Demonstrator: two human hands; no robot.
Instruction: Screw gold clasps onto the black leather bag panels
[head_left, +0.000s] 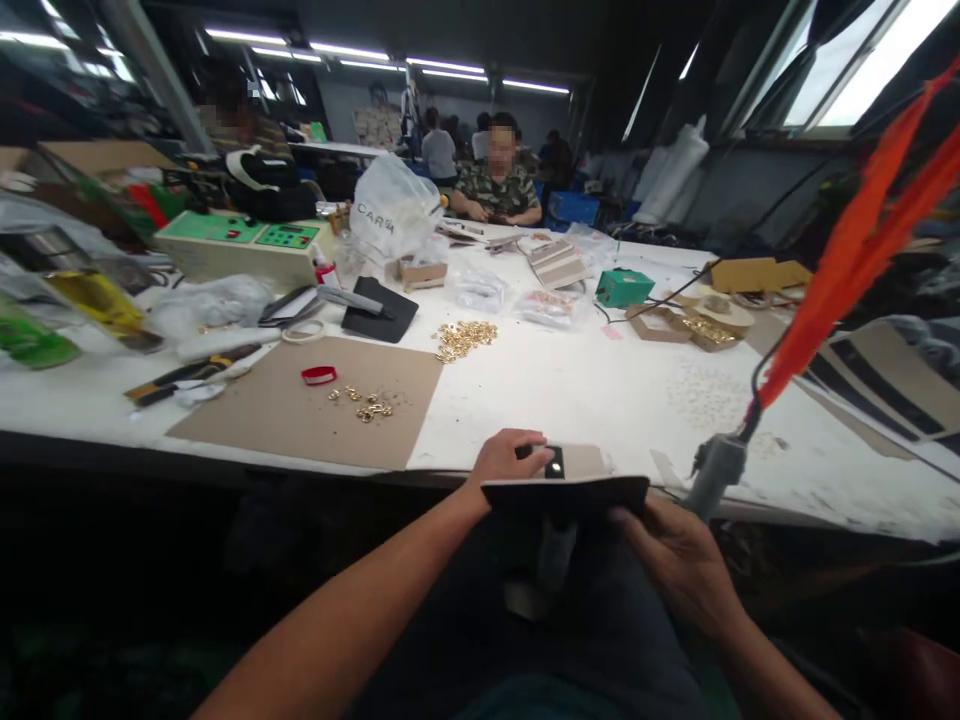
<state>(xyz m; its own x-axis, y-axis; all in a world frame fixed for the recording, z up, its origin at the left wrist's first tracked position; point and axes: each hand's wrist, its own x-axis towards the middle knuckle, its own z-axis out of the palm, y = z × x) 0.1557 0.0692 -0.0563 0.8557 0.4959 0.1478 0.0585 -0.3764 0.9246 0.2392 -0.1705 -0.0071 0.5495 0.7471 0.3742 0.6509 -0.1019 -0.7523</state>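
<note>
At the table's near edge my left hand (510, 458) is closed, with its thumb and a finger pinched at a small black tab (554, 466) that bears a bright shiny spot. The tab lies against a beige strip (585, 459). Just below, a thin dark panel (570, 494) with a pale edge stands out over my lap. My right hand (679, 550) is wrapped round the right end of this panel, thumb on the near side, its other fingers partly hidden. The panel's lower part merges with dark clothing.
Gold-coloured metal pieces (466, 340) lie heaped mid-table; several more rest on a brown board (360, 420) beside a red band (319, 375). An orange streamer on a grey tool (718, 475) rises at right. A person (496, 190) sits opposite. A green-topped machine (240, 250) stands left.
</note>
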